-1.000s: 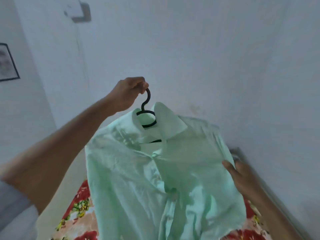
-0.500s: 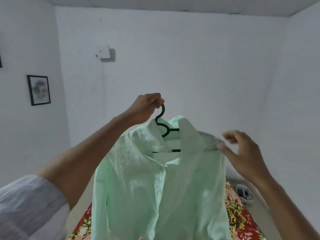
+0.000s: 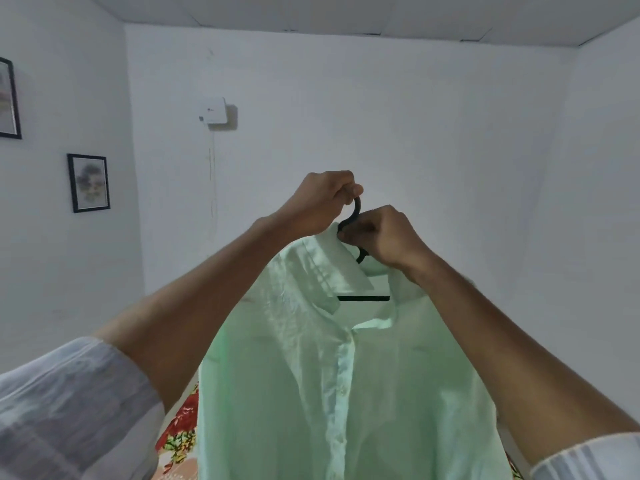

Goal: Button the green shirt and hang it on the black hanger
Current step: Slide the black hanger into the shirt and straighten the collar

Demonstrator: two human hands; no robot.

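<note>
The pale green shirt (image 3: pixel 346 375) hangs on the black hanger (image 3: pixel 363 298), buttoned down its front, held up in front of me. My left hand (image 3: pixel 322 202) grips the top of the hanger's hook. My right hand (image 3: pixel 384 235) is curled at the neck of the hanger just below, fingers pinching at the hook and the shirt's collar. Only the hook and a short piece of the hanger's bar show; the shirt hides the other parts.
A white wall faces me with a small white box (image 3: pixel 214 110) mounted on it. Two framed pictures (image 3: pixel 88 181) hang on the left wall. A floral bedspread (image 3: pixel 178 431) lies below the shirt.
My right hand has left the shirt's right shoulder and come up to the hanger's neck. The shirt and my left hand sit higher and more central in view.
</note>
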